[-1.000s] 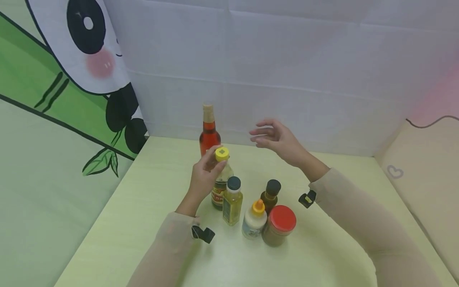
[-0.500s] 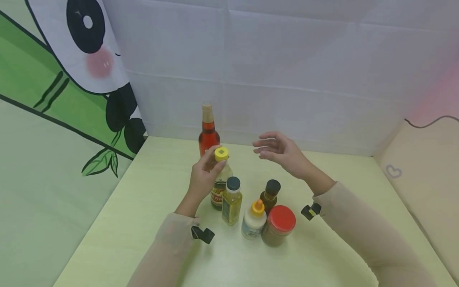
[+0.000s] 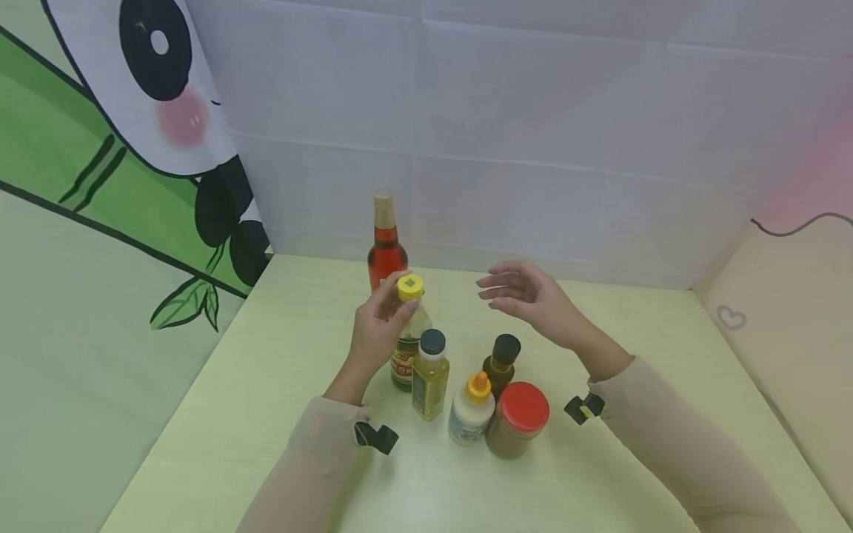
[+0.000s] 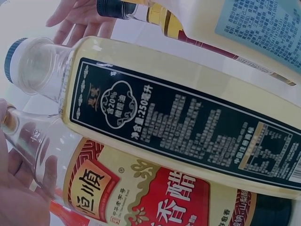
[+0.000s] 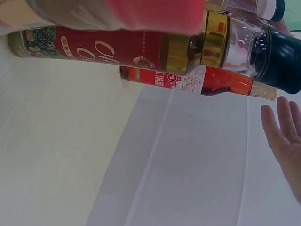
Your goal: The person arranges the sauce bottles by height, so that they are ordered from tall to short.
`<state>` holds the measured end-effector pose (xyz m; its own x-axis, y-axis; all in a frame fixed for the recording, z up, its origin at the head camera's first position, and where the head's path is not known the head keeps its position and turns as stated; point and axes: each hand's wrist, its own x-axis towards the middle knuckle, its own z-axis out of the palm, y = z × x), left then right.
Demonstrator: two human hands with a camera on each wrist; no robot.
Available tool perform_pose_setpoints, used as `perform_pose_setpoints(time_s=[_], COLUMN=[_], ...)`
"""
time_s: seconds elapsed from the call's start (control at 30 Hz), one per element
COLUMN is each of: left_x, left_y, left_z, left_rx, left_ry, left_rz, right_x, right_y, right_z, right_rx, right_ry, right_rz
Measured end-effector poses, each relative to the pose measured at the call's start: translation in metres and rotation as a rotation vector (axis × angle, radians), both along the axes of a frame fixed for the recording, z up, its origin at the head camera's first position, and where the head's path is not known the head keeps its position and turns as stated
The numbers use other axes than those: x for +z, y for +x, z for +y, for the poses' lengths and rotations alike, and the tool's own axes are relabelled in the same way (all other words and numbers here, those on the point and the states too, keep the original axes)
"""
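My left hand (image 3: 375,333) grips the neck of a vinegar bottle (image 3: 403,363), thumb and fingers just below its yellow cap. The bottle stands upright; its red and cream label (image 4: 174,193) shows in the left wrist view. Right in front of it is a square-sided oil bottle (image 3: 429,386) with a dark cap. My right hand (image 3: 536,302) hovers over the back of the table, fingers loosely extended and holding nothing. Below it stands a dark-capped olive oil bottle (image 3: 501,372), whose red label faces the right wrist view. Behind the vinegar rises a taller bottle of red liquid (image 3: 386,257).
A white squeeze bottle (image 3: 470,416) with an orange nozzle and a red-lidded jar (image 3: 523,414) stand close together at the front right of the group. The pale table (image 3: 266,414) meets a white cloth wall (image 3: 533,163) at the back; printed cloths flank both sides.
My right hand has moved down and slightly right, nearer the dark-capped olive oil bottle. The left hand keeps its grip on the vinegar bottle, and the bottles stay in place.
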<state>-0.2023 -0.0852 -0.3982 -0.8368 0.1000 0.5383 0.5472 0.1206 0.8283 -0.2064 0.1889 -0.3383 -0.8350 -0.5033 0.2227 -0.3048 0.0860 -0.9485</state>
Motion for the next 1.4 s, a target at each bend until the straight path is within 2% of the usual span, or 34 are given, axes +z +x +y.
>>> perform_pose_setpoints(time_s=[0.47, 0.97, 1.17, 1.4], left_x=[-0.003, -0.001, -0.001, -0.002], left_y=[-0.002, -0.001, -0.001, -0.001], left_z=[0.002, 0.003, 0.003, 0.002], left_rx=[-0.011, -0.003, -0.006, -0.007], left_ry=[0.010, -0.003, 0.005, 0.002], left_rz=[0.011, 0.038, 0.026, 0.038], right_x=[-0.013, -0.032, -0.036, -0.043], right_y=[0.017, 0.029, 0.035, 0.038], right_z=[0.014, 0.026, 0.026, 0.027], right_rx=[-0.025, 0.010, 0.016, 0.036], right_ry=[0.070, 0.043, 0.042, 0.000], right_rz=[0.020, 0.050, 0.043, 0.044])
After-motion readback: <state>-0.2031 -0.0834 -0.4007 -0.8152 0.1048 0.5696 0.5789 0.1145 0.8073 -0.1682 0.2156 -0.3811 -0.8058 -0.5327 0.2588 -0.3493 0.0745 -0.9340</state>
